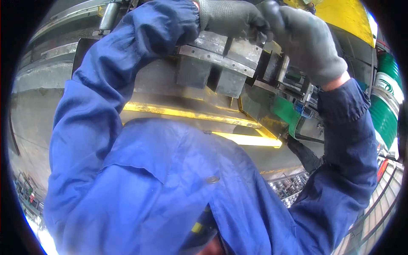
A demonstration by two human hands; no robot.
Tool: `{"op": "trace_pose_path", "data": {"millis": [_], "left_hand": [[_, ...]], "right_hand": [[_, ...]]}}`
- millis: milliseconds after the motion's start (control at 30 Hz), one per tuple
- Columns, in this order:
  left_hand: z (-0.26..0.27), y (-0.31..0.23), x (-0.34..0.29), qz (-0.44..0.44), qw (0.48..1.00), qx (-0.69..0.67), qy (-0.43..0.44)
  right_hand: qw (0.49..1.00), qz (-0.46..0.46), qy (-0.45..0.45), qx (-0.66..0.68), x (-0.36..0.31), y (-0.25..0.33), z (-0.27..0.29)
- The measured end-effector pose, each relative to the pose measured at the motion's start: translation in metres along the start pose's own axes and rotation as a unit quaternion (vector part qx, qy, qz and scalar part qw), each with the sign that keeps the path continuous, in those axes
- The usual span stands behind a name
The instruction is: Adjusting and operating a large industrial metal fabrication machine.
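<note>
Both my hands wear grey work gloves and meet near the top edge of the view. My left hand (231, 19) comes in from the left with its fingers curled. Close beside its fingertips, my right hand (306, 44) is closed too, its fingers partly smeared by motion. Whatever lies between the fingers is hidden or too small to make out. Just below the hands is a steel machine block (219, 59) with a strip of small holes along its front. Two grey metal blocks (193, 73) hang under that strip, with a dark gap between them.
A yellow metal frame (191, 112) stands below the machine, close to my body. A yellow panel (346, 17) is at the top right, a green drum (384, 102) at the far right. Many shiny metal pieces (289, 187) lie low, beside my right arm. A metal cylinder (109, 18) stands upper left.
</note>
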State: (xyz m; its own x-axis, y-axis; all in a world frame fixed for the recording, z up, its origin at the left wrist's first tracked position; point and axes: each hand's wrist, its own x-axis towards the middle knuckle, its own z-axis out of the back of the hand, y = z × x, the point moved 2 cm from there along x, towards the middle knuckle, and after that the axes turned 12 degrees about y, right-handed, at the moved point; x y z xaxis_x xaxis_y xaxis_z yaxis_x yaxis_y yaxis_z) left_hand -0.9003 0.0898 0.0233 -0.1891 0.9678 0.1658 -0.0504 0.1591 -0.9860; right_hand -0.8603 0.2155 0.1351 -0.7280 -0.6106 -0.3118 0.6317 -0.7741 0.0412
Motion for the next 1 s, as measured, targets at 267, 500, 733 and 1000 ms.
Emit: {"op": "trace_pose_path", "data": {"millis": [267,500,733,1000], "left_hand": [[-0.009,0.013,-0.007,0.023,0.994,-0.06,-0.088],[-0.003,0.022,-0.001,-0.033,0.994,-0.017,-0.1],[-0.001,0.014,0.002,0.025,0.997,-0.029,-0.061],[-0.002,0.015,0.0,0.053,0.998,0.028,-0.024]], "right_hand": [[0.697,-0.385,-0.023,0.605,-0.01,-0.001,-0.015],[0.542,-0.159,-0.229,0.793,-0.018,0.031,-0.036],[0.932,-0.182,-0.165,0.266,-0.032,0.018,0.001],[0.98,0.018,-0.015,-0.196,-0.029,0.02,0.004]]}}
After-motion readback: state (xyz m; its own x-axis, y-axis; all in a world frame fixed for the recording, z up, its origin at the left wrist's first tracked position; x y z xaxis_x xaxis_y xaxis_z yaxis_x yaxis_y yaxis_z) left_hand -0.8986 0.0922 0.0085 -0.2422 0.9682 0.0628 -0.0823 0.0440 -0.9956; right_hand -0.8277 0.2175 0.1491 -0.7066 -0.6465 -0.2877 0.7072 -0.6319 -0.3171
